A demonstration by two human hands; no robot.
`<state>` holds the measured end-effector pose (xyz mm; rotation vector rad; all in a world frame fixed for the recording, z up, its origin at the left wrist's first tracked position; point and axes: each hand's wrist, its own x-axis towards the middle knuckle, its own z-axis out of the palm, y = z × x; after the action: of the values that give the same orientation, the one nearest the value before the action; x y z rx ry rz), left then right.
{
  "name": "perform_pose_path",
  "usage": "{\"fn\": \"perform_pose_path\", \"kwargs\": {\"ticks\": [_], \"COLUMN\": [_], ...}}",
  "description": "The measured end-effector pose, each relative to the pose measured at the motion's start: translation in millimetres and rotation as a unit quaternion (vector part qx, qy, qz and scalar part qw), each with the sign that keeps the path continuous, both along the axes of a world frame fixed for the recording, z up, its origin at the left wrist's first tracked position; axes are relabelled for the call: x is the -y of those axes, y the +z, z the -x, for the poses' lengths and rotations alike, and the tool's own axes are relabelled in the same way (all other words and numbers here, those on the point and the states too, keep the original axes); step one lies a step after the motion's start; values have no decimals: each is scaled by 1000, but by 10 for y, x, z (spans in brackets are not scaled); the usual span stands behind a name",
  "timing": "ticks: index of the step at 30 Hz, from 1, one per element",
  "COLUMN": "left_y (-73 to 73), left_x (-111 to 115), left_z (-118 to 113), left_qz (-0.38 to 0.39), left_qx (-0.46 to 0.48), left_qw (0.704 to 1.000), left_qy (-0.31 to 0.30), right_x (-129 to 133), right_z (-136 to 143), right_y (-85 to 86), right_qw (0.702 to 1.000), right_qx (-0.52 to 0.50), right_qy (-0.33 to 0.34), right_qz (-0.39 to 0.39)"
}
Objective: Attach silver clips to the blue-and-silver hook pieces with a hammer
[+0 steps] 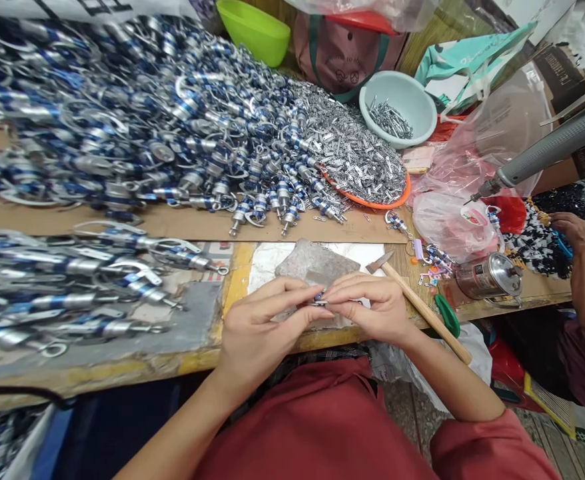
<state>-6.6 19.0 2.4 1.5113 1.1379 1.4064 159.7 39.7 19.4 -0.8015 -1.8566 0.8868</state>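
My left hand [265,320] and my right hand [375,307] meet fingertip to fingertip above the bench edge. Pinched between them is a small silver-and-blue metal part [320,301], mostly hidden by my fingers, so its exact kind does not show. Under and just beyond my hands lies a grey stone slab [317,257] on white paper. A hammer [425,307] with a wooden handle rests beside my right hand, its head toward the slab. To the left, several blue-and-silver metal assemblies [77,260] with curved levers lie in a row.
A large heap of similar assemblies [172,133] covers the back left. Small metal plates fill an orange-rimmed tray [377,200]; a pale blue bowl [397,87] holds metal pins. An electric screwdriver [537,157] hangs at right above a metal pot [487,277]. Another person's hand [575,233] is far right.
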Motion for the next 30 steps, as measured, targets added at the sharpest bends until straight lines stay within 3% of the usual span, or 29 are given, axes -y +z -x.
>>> {"fn": "perform_pose_path", "kwargs": {"ticks": [3,6,10,14,19,22,25,27,30], "left_y": [31,92,178,220,185,171,188,196,181], "left_x": [10,7,-4,-17,-17,-20,-26,-17,24], "left_z": [1,6,21,43,57,73,98,102,64], "left_qz": [62,115,50,-19,-13,-18,-36,-17,94], "left_qx": [50,66,-14,-68,-80,-94,-108,-96,-45], "left_qw": [997,991,999,997,997,995,993,994,994], "left_qy": [9,10,13,-8,0,-20,-40,-43,-27], "right_x": [59,108,103,72,80,77,66,66,90], "right_z": [-47,-130,-239,-274,-287,-294,-272,-238,-174], "right_y": [-18,-44,-9,107,240,229,124,44,-11], "right_qw": [996,964,919,909,898,896,913,928,956], "right_qx": [45,136,221,252,300,303,240,195,156], "right_qy": [-13,-29,10,27,41,49,25,-4,-48], "right_qz": [-76,-227,-327,-331,-319,-319,-330,-317,-244]}}
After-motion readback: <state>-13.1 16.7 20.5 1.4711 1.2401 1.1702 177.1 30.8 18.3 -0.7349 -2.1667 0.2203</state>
